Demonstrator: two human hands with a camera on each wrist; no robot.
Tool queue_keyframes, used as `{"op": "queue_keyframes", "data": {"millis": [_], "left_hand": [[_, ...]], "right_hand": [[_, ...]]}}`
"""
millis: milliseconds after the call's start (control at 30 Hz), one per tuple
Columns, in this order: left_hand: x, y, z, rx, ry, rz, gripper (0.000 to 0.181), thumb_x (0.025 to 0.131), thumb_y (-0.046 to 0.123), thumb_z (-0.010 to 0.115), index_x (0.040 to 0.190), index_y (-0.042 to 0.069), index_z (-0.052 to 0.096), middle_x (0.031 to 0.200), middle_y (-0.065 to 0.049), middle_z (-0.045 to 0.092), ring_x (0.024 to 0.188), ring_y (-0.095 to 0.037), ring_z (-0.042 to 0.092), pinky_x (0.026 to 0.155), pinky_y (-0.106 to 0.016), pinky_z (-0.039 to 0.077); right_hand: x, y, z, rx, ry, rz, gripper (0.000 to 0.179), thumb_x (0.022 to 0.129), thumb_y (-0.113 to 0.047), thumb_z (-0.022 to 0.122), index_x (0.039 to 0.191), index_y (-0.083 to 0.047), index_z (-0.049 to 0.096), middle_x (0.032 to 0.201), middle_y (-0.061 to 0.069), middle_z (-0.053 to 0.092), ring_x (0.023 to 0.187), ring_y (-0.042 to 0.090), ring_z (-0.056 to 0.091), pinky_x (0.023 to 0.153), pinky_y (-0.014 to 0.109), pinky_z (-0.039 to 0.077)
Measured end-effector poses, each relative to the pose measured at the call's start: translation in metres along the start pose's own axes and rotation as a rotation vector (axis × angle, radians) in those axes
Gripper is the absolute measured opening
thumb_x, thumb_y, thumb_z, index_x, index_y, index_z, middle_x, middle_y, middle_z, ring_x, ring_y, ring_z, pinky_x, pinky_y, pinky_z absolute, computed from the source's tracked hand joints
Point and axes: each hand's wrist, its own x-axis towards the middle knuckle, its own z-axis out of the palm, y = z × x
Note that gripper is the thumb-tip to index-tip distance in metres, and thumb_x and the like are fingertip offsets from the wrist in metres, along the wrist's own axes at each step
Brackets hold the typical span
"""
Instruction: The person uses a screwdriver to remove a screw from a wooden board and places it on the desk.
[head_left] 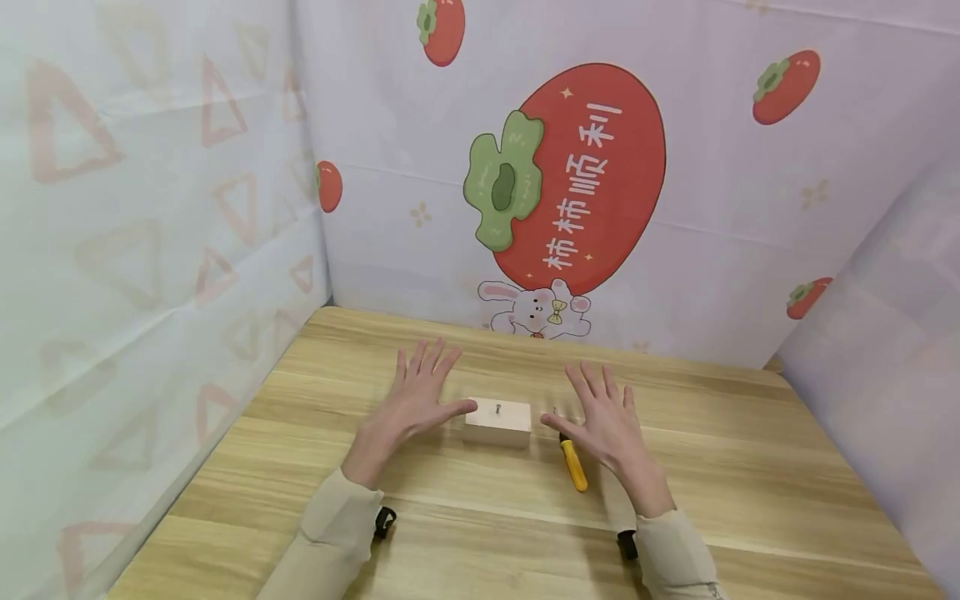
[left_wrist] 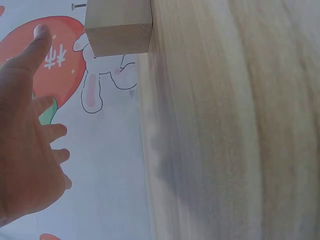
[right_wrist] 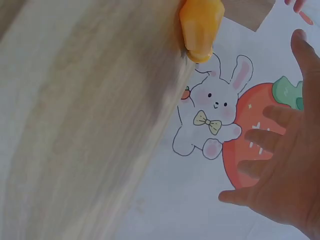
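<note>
A pale wooden block [head_left: 497,425] lies on the table, and a small screw [head_left: 498,408] stands upright from its top. In the left wrist view the screw [left_wrist: 78,6] juts out of the block [left_wrist: 120,30]. My left hand [head_left: 411,400] is spread to the left of the block, its thumb tip by the block's left corner; whether it touches cannot be told. On the other side my right hand [head_left: 606,421] spreads its fingers above a screwdriver with a yellow handle [head_left: 573,467]. Part of that tool is hidden behind the thumb. Neither hand holds anything.
The wood-grain table [head_left: 465,533] runs back to a white printed cloth [head_left: 405,267] with persimmons and a rabbit. Cloth walls [head_left: 150,333] also rise at the left and right. A black strap [head_left: 385,522] is on the left wrist, another [head_left: 627,544] on the right.
</note>
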Motion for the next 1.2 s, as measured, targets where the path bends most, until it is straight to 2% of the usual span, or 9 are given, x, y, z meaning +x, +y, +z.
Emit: {"op": "queue_keyframes", "data": {"millis": [100,200,300,400,600,800,1033,1200], "left_hand": [[-0.001,0.0,0.0,-0.051,0.0,0.011,0.097,0.088,0.067,0.058,0.16,0.017,0.018,0.167,-0.014,0.007,0.154,-0.04,0.002,0.122,-0.059,-0.003],[-0.002,0.001,-0.001,-0.152,-0.016,0.025,0.099,0.088,0.064,0.062,0.161,0.016,0.014,0.167,-0.012,0.009,0.155,-0.035,0.004,0.124,-0.053,0.001],[-0.003,0.003,0.0,-0.213,-0.018,0.054,0.098,0.088,0.059,0.065,0.16,0.013,0.017,0.166,-0.014,0.015,0.154,-0.035,0.009,0.124,-0.054,0.007],[-0.003,0.006,0.0,-0.252,-0.052,0.072,0.093,0.089,0.053,0.067,0.159,0.012,0.021,0.165,-0.014,0.02,0.154,-0.034,0.014,0.124,-0.054,0.01],[-0.004,0.013,0.0,-0.428,-0.181,0.069,0.083,0.09,0.039,0.073,0.156,0.013,0.03,0.161,-0.009,0.033,0.15,-0.027,0.028,0.122,-0.046,0.025],[-0.003,0.013,0.003,-0.44,-0.175,0.082,0.076,0.087,0.03,0.077,0.151,0.01,0.041,0.155,-0.01,0.042,0.144,-0.029,0.038,0.119,-0.045,0.031],[0.001,0.011,0.008,-0.489,-0.189,0.058,0.078,0.086,0.023,0.079,0.152,0.01,0.039,0.154,-0.011,0.044,0.136,-0.033,0.048,0.113,-0.046,0.039],[0.003,0.011,0.012,-0.478,-0.192,0.07,0.075,0.083,0.014,0.081,0.148,0.003,0.044,0.141,-0.018,0.055,0.129,-0.033,0.054,0.111,-0.046,0.042]], "right_hand": [[-0.001,0.0,0.001,-0.006,-0.012,0.005,0.094,0.084,-0.073,0.058,0.156,-0.017,0.034,0.162,0.014,0.028,0.151,0.044,0.012,0.113,0.074,0.011],[-0.003,0.001,0.002,-0.01,-0.045,0.012,0.094,0.084,-0.074,0.056,0.155,-0.017,0.034,0.163,0.013,0.027,0.151,0.044,0.013,0.114,0.073,0.012],[-0.005,0.0,0.001,-0.01,-0.063,0.012,0.094,0.084,-0.074,0.057,0.155,-0.016,0.035,0.162,0.014,0.029,0.15,0.046,0.016,0.114,0.072,0.013],[-0.007,-0.001,-0.001,-0.01,-0.066,0.013,0.09,0.085,-0.068,0.06,0.154,-0.015,0.036,0.16,0.015,0.033,0.148,0.046,0.021,0.114,0.072,0.017],[-0.01,-0.003,-0.005,0.021,-0.105,-0.001,0.075,0.089,-0.052,0.068,0.148,-0.012,0.046,0.147,0.018,0.049,0.132,0.046,0.046,0.101,0.069,0.038],[-0.01,-0.004,-0.004,0.043,-0.185,-0.023,0.066,0.091,-0.046,0.068,0.145,-0.013,0.05,0.14,0.018,0.056,0.123,0.043,0.056,0.096,0.061,0.048],[-0.01,-0.005,-0.005,0.083,-0.218,-0.019,0.055,0.092,-0.04,0.07,0.138,-0.014,0.058,0.134,0.011,0.061,0.115,0.032,0.063,0.09,0.055,0.053],[-0.013,-0.002,-0.007,0.103,-0.251,-0.008,0.05,0.092,-0.038,0.07,0.135,-0.015,0.06,0.123,0.008,0.065,0.106,0.026,0.066,0.084,0.048,0.055]]}}
